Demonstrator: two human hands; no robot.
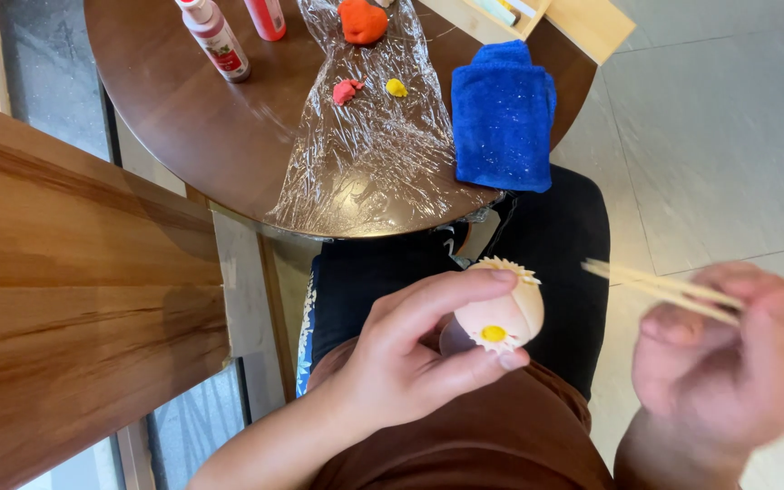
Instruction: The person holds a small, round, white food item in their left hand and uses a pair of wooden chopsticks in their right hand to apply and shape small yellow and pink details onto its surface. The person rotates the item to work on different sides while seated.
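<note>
The left hand [401, 363] pinches a peach clay ball [499, 318] with a little yellow-centred flower over the lap, the blurry right hand [728, 354] grips thin wooden sticks [673, 290], and up on the round table [183, 136] sit crinkly plastic wrap [365, 154], clay bits and a blue cloth [504, 118].

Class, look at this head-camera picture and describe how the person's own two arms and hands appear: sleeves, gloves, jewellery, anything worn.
Both hands are bare: no gloves, and no rings or watch can be seen. The left hand and its forearm show no sleeve up to the frame's lower edge. The right hand is blurred, so fine detail there cannot be told; its wrist also looks uncovered. No markings are visible on either arm.
</note>
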